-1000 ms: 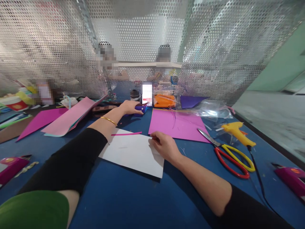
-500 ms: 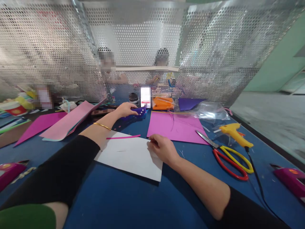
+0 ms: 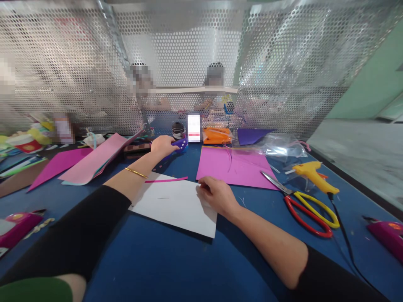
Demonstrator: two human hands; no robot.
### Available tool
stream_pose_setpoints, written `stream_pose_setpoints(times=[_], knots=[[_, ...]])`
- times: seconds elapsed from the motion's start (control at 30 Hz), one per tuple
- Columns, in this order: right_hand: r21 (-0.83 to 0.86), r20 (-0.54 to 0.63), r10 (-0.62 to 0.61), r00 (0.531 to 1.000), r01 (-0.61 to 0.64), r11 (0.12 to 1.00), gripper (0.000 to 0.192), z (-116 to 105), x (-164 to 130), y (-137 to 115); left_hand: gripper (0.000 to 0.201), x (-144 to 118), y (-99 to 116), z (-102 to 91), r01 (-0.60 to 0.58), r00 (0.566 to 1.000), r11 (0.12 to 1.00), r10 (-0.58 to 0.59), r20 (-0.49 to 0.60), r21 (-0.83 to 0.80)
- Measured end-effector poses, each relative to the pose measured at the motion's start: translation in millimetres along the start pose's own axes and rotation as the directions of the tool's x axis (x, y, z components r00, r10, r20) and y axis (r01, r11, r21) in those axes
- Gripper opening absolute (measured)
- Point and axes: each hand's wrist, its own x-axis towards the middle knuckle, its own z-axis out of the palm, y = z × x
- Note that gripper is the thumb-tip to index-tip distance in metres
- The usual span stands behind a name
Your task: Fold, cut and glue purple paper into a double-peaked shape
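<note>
Your left hand pinched purple piece near far edge of blue surface; right hand met white sheet, grip unclear. Step likely: handling purple piece; next called for steady sheet.

Head-worn view, facing forward and down, over blue table

At 9 o'clock, cannot see all of purple piece, partly covered by left hand. At 5 o'clock, cannot make out all fingertips of right hand, curled under. At 12, cannot read blurred phone screen. At 4, cannot see end of magenta tool, cropped.
</note>
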Motion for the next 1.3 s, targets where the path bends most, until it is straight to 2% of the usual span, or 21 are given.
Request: stream_pose_setpoints(times=[0.1, 0.3, 0.6, 0.9, 1.1, 1.3], knots=[[-0.008, 0.001, -0.010, 1.000, 0.010, 1.000, 0.024, -0.2, 0.1, -0.2, 0.034, 0.6, 1.7, 2.6, 0.028, 1.000, 1.000, -0.028, -0.014, 0.013], [-0.028, 0.002, -0.027, 1.000, 0.027, 0.999, 0.024, 0.1, 0.3, -0.2, 0.035, 9.9, 4.8, 2.0, 0.082, 0.996, 0.997, -0.082, 0.027, 0.013], [-0.043, 0.000, -0.049, 0.999, 0.049, 0.998, 0.023, -0.3, 0.7, -0.5, 0.035, 10.9, 10.0, 7.2, 0.069, 0.995, 0.998, -0.068, 0.079, -0.011], [-0.064, -0.001, -0.072, 0.997, 0.072, 0.995, 0.020, 0.3, 0.1, 0.7, 0.035, 10.6, 8.6, -2.7, 0.076, 0.982, 0.997, -0.074, 0.172, -0.002], [-0.082, 0.003, -0.079, 0.997, 0.079, 0.994, 0.020, 0.6, 0.3, 0.8, 0.036, 9.9, 21.5, 1.4, 0.128, 0.982, 0.991, -0.132, 0.131, 0.044], [-0.110, 0.004, -0.086, 0.996, 0.086, 0.990, 0.020, -0.7, 0.0, -2.2, 0.037, 2.1, 29.0, 5.9, 0.104, 0.987, 0.992, -0.112, 0.114, 0.071]])
